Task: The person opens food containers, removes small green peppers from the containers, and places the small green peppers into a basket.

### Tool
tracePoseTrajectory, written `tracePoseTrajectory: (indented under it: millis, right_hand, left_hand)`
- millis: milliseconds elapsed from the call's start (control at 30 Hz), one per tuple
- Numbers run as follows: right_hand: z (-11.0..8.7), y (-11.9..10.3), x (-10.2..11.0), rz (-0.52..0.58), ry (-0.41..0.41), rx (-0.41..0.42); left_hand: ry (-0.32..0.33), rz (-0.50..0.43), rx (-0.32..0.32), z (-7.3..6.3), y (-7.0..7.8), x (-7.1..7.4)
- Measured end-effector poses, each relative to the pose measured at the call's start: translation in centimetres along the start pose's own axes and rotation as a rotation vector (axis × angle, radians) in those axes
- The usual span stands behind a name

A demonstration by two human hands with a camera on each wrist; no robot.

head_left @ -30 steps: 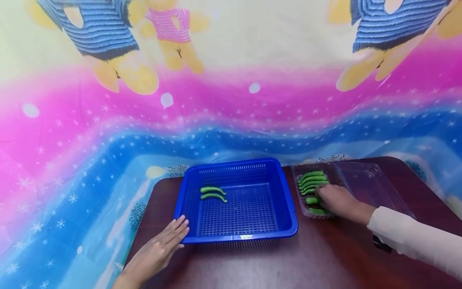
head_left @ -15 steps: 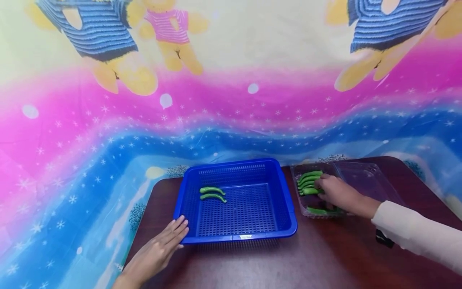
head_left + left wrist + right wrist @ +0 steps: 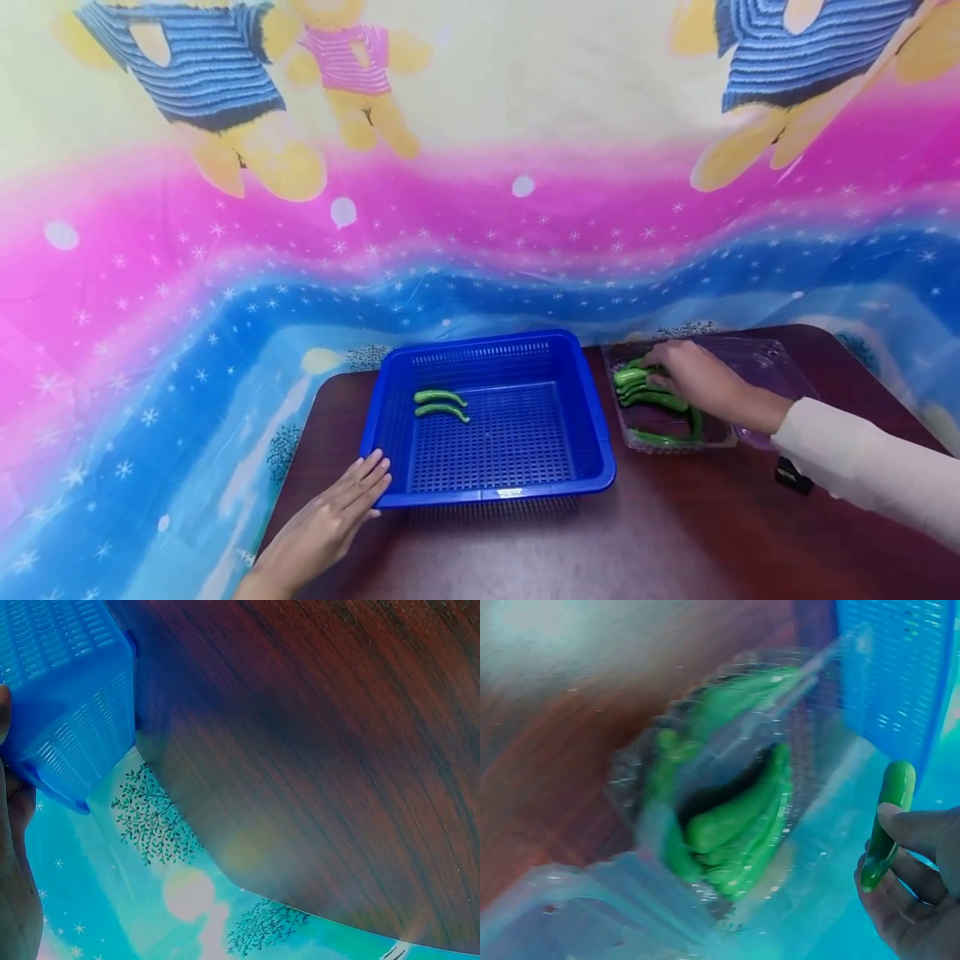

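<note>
My right hand (image 3: 701, 379) is over the clear plastic box (image 3: 626, 437) and pinches a long green pepper (image 3: 896, 787) between thumb and fingers; the right wrist view shows it raised off the others. Several more green peppers (image 3: 660, 402) lie in the box, partly covered by the hand in the head view. My left hand (image 3: 330, 517) rests with straight fingers on the near left corner of a blue plastic basket (image 3: 495, 492). Inside that basket, two slim curved green peppers (image 3: 441, 410) lie side by side on the left.
Behind my right wrist, the box's clear lid (image 3: 772, 362) is folded open to the right. A dark wooden table (image 3: 510, 554) carries everything. A printed cloth (image 3: 480, 242) hangs behind it. The basket and box stand close together.
My right hand has moved from the front of the box toward its back, bringing up a green pepper. The left hand and the basket have stayed in place.
</note>
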State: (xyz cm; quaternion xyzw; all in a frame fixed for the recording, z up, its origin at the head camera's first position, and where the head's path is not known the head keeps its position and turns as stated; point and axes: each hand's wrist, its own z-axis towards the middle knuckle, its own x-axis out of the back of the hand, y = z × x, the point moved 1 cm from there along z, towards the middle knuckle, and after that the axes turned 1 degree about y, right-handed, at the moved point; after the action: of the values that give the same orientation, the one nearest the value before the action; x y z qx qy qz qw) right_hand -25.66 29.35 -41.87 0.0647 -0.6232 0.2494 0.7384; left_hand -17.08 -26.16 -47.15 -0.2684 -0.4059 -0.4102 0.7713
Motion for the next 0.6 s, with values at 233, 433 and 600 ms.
tracePoseTrajectory:
  millis: [233, 433, 600]
  right_hand:
    - [2.1, -1.4, 1.4, 0.056, 0.061, 0.049]
    - [3.9, -3.3, 2.4, 0.055, 0.084, 0.053]
    - [5.3, -5.4, 3.0, 0.079, 0.06, 0.021]
  left_hand:
    - [0.016, -0.004, -0.01, -0.1, 0.0, 0.0]
    - [0.031, -0.005, -0.024, -0.1, -0.1, -0.1]
    - [0.048, -0.001, -0.042, -0.2, -0.1, -0.1]
